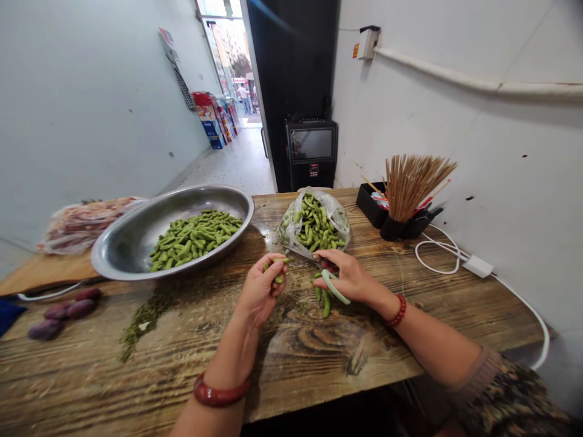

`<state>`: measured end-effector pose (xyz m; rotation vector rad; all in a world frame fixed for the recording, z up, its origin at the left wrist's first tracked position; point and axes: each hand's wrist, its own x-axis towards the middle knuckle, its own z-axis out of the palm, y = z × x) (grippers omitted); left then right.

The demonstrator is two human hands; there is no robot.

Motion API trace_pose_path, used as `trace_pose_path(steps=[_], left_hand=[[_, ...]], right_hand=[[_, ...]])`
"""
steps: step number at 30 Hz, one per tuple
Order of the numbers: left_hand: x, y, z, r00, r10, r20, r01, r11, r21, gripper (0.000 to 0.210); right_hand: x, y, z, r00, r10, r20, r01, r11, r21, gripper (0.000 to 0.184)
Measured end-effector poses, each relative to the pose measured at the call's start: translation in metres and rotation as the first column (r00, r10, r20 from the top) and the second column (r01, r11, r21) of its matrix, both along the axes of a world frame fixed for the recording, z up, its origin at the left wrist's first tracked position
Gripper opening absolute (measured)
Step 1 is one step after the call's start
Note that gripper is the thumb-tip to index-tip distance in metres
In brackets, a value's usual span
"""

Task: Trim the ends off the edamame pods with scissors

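My left hand (263,290) is closed around a few green edamame pods (279,278), their ends poking out past the thumb and fingers. Just to the right, my right hand (348,276) grips a pair of scissors (334,286) by its pale green handles, blades pointing left toward the pods. Several loose pods (325,302) lie on the table beneath the scissors. Behind both hands stands an open clear plastic bag (342,226) full of pods. At the left, a large metal basin (122,249) holds a heap of edamame pods (195,240).
Trimmings (148,321) lie on the wooden table (200,376) near purple sweet potatoes (68,311). Bagged meat (86,224) sits behind the basin. At right are a black holder (371,206) with skewers (407,182) and a white cable (514,297) beside the wall.
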<state>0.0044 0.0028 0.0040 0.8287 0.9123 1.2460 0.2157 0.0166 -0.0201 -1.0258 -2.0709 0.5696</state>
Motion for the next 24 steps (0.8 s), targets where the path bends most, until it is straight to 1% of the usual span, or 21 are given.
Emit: trace_pose_path(steps=[4, 7, 13, 17, 24], left_hand=[[0.0015, -0.0007, 0.0002, 0.998, 0.0, 0.058, -0.001, 1.0, 0.008, 0.025], [0.003, -0.0018, 0.0003, 0.997, -0.019, 0.081, 0.019, 1.0, 0.008, 0.024], [0.006, -0.0036, -0.003, 0.993, -0.089, 0.073, 0.088, 0.996, 0.023, 0.021], [0.0075, -0.0043, -0.0051, 0.991, -0.113, 0.067, 0.112, 0.993, 0.032, 0.019], [0.0075, -0.0046, -0.0034, 0.994, -0.095, 0.054, 0.095, 0.995, 0.009, 0.026]], right_hand=[[-0.0012, -0.0032, 0.0021, 0.999, 0.043, 0.024, -0.044, 0.998, 0.034, 0.056], [-0.0018, -0.0057, 0.0032, 0.997, 0.049, 0.054, -0.052, 0.997, 0.051, 0.057], [-0.0028, -0.0079, 0.0038, 0.994, 0.04, 0.101, -0.049, 0.995, 0.086, 0.057], [-0.0032, -0.0092, 0.0047, 0.993, 0.041, 0.11, -0.052, 0.994, 0.101, 0.055], [-0.0013, -0.0081, 0.003, 0.993, 0.045, 0.11, -0.06, 0.99, 0.13, 0.05]])
